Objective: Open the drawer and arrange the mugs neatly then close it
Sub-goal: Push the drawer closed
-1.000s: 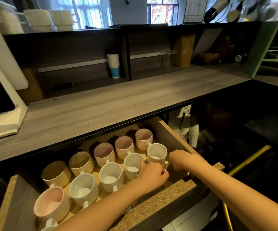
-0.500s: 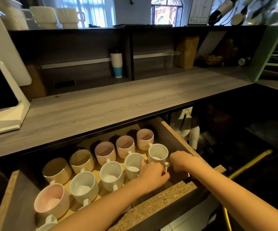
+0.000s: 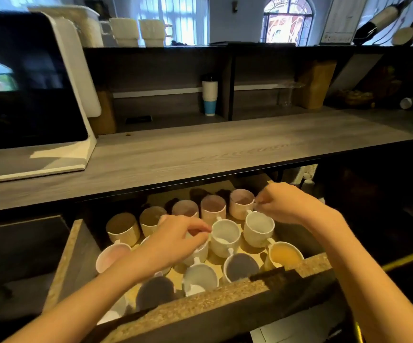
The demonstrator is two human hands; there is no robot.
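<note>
The drawer (image 3: 225, 302) stands pulled out under the counter, holding several mugs in rows. Beige and pinkish mugs fill the back row, white mugs (image 3: 226, 237) the middle, and dark-looking mugs (image 3: 241, 267) the front. My left hand (image 3: 175, 242) lies over a white mug (image 3: 199, 254) in the middle row, fingers curled down round its rim. My right hand (image 3: 283, 204) is at the back right, its curled fingertips pinching the right rim of the pinkish mug (image 3: 241, 203). A white mug (image 3: 259, 227) and a beige-lined mug (image 3: 285, 254) stand just below that hand.
A grey wooden counter (image 3: 200, 149) overhangs the drawer's back. A white screen stand (image 3: 27, 95) sits at its left, with stacked paper cups (image 3: 209, 95) on the shelf behind. The drawer's chipboard side wall (image 3: 74, 256) is at the left, and a dark open space lies to the right.
My right hand left the right-hand white mug's handle and moved back to the pinkish mug. My left hand shifted left onto another white mug. A front row of mugs is now visible.
</note>
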